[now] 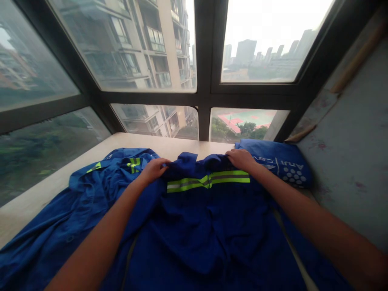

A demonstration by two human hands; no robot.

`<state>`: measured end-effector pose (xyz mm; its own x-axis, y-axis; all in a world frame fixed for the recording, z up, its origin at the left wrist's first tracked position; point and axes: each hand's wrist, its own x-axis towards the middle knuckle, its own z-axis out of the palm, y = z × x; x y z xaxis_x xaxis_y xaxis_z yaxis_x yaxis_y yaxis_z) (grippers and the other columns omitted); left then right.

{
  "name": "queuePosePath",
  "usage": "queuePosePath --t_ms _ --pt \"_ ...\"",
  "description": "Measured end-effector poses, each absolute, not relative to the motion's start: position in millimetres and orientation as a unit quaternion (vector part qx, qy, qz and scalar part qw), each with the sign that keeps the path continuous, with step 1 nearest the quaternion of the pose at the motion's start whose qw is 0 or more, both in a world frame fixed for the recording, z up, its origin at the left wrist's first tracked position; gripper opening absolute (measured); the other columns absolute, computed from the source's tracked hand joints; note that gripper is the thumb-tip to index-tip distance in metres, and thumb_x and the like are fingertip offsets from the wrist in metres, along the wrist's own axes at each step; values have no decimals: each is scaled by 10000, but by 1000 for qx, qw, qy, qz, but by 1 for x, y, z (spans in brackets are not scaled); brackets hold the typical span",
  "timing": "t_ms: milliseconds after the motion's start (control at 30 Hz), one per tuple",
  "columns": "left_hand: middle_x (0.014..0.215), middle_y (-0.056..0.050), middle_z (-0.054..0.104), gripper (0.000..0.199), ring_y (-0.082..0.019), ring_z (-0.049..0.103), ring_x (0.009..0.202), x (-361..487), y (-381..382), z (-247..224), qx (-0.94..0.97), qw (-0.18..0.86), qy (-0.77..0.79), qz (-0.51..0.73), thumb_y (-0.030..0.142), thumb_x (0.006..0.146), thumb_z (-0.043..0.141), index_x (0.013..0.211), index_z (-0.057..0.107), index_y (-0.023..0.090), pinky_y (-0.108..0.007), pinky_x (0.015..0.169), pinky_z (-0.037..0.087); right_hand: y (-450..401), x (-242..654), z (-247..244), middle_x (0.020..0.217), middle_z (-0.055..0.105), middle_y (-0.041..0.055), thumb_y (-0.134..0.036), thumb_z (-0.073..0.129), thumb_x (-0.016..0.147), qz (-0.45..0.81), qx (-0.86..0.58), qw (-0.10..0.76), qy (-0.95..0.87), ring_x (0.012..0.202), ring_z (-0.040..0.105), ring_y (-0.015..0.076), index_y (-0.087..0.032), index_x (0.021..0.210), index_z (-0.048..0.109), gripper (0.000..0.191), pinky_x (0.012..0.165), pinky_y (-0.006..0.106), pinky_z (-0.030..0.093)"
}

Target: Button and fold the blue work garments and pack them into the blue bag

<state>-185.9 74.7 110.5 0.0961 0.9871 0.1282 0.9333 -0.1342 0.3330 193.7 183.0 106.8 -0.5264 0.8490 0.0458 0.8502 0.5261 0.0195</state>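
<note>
A dark blue work jacket point(194, 226) with a yellow-green and grey reflective band across it is spread out in front of me, its collar end toward the window. My left hand point(154, 169) pinches the fabric at its far left shoulder. At the far right shoulder, my right hand point(241, 158) grips the cloth between thumb and fingers. Some wrinkles run down the middle of the jacket. Beside it on the left lies a second, crumpled blue work garment point(87, 198) with reflective patches, partly hidden by my left forearm.
A folded blue bundle point(295, 161) with white print sits at the right by the patterned wall point(354, 161). The pale window sill point(112, 141) runs under dark-framed windows point(206, 97). Tall buildings and a sports ground show outside.
</note>
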Motion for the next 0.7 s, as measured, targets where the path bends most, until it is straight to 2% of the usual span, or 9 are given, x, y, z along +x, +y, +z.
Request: queuePosePath --t_ms 100,167,300,400,467,533,567,633,700 --pt "977 -29 745 242 -205 647 928 -181 24 121 727 87 641 230 214 804 529 945 724 236 -306 890 476 146 220 127 1113 686 107 -251 473 948 -22 -464 48 -884 1008 613 240 -218 1163 663 289 935 341 350" --pt "1000 -17 742 222 -211 627 1025 -173 -13 116 720 78 649 233 197 801 531 876 723 281 -322 964 451 114 236 127 1075 691 97 -237 489 931 -24 -457 70 -886 983 609 235 -224 1153 671 287 945 344 344" --pt "1070 -9 729 399 -191 614 1075 -146 -71 89 747 88 646 132 20 736 516 898 729 316 -285 975 438 53 256 106 1009 699 95 -164 581 835 -10 -430 24 -903 989 610 249 -227 1081 701 280 918 353 378" --pt "1171 -40 689 488 -204 608 1109 -116 -97 76 724 64 676 120 -22 735 475 1032 697 295 -303 984 434 17 255 91 1190 661 111 -114 629 762 -3 -396 63 -916 1146 554 285 -236 1156 674 416 997 403 362" --pt "1139 -60 681 352 -215 625 1065 -92 -109 75 683 25 712 160 77 832 474 1050 667 274 -314 952 450 -5 247 87 1286 618 107 -120 565 827 -3 -380 141 -914 1208 517 271 -243 1216 642 415 1042 406 344" --pt "1040 -59 680 191 -216 649 965 -68 -118 75 651 4 738 177 234 912 476 992 648 262 -306 854 477 -24 236 81 1204 657 100 -128 473 894 9 -379 180 -907 1139 561 242 -246 1178 654 357 1003 367 385" --pt "1003 -55 673 164 -215 654 923 -58 -120 74 643 3 747 169 293 924 484 965 639 257 -298 800 481 -31 230 77 1112 686 97 -139 449 911 21 -388 174 -905 1064 599 231 -246 1126 672 327 948 346 419" --pt "993 -57 655 155 -217 657 889 -44 -122 67 633 4 763 131 333 917 513 969 627 243 -286 724 472 -39 219 68 945 713 93 -179 472 909 51 -434 117 -892 927 651 229 -240 993 700 250 820 319 462" --pt "1047 -75 637 198 -226 655 909 -38 -117 58 622 -4 777 96 300 898 538 1065 614 225 -282 709 467 -36 210 60 869 722 114 -199 517 885 68 -495 60 -864 851 681 245 -216 879 707 191 741 316 471"
